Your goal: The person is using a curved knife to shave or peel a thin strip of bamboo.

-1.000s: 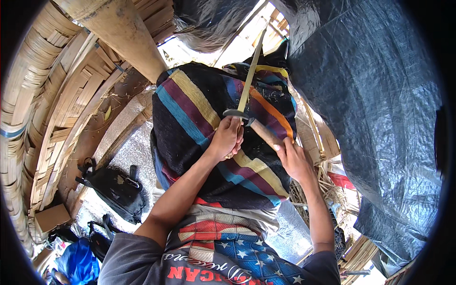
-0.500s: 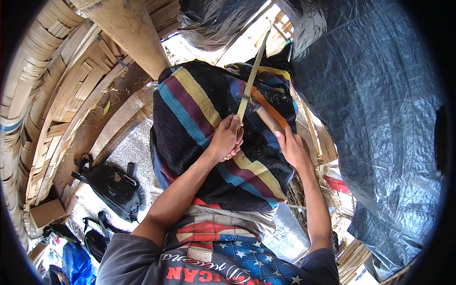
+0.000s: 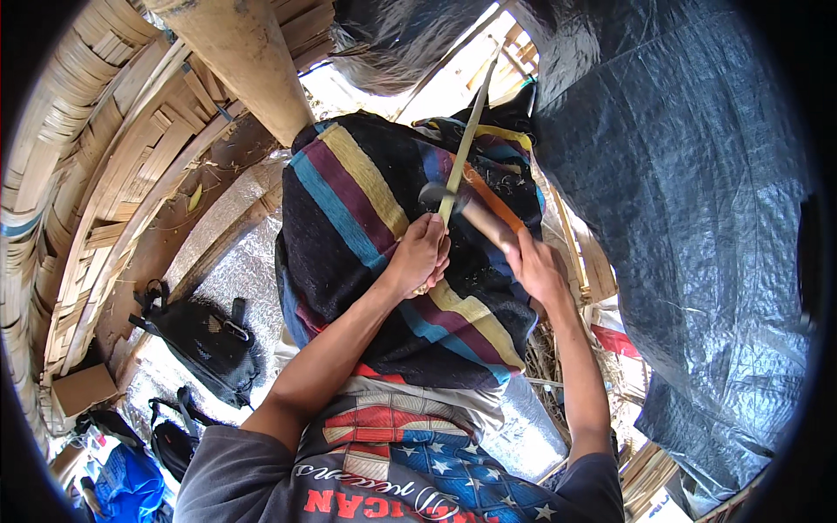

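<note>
My left hand (image 3: 420, 254) is closed round the near end of a long, thin bamboo strip (image 3: 467, 144). The strip slants away up and to the right, past the far edge of the cloth. In my right hand (image 3: 534, 267) is a knife (image 3: 485, 220) with a thick wooden handle. Its short dark blade, blurred by motion, crosses the strip just beyond my left fingers. Under both hands a black striped cloth (image 3: 340, 235) with yellow, maroon and blue bands covers my lap. Pale shavings are scattered on it.
A thick bamboo post (image 3: 235, 65) rises at the far left, beside a woven bamboo wall (image 3: 153, 174). Dark plastic sheeting (image 3: 680, 227) hangs along the right. A black mesh bag (image 3: 205, 344) and a blue bag (image 3: 131, 479) lie at the left.
The knife blade has slid down the strip toward my left hand, and my right hand has come slightly nearer. My left hand keeps its place on the strip.
</note>
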Available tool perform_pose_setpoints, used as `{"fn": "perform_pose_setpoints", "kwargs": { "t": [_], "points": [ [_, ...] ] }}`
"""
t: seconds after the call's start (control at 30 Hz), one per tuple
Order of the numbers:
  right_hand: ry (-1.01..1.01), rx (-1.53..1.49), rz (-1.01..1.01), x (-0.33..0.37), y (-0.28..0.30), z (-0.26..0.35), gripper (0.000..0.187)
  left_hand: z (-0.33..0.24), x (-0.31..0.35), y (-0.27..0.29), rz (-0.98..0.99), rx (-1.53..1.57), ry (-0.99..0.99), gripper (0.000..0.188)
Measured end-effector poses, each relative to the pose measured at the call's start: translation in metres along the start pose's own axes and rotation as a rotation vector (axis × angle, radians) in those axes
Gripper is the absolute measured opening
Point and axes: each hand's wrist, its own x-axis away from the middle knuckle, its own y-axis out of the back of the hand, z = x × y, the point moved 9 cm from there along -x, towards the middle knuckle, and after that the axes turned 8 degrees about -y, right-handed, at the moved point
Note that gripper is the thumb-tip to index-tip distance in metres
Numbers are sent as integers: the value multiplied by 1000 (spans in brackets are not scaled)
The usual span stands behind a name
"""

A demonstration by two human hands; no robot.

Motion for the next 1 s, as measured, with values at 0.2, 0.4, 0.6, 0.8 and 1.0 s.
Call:
{"fn": "perform_pose_setpoints", "kwargs": {
  "t": [0.2,0.4,0.6,0.8,1.0],
  "points": [
    [-187,82,-108,-26,7,1,48,-4,0,11,-46,40,3,33],
    [-146,68,-272,-26,6,-26,50,0,0,-3,3,24,15,33],
    [-227,61,-28,-39,1,-15,53,-10,1,13,-37,115,21,31],
    [-178,59,-187,-49,-7,-42,47,-6,1,6,-25,124,27,33],
    [-168,67,-195,-59,0,-46,45,-3,-3,6,-8,105,34,34]
  ]
}}
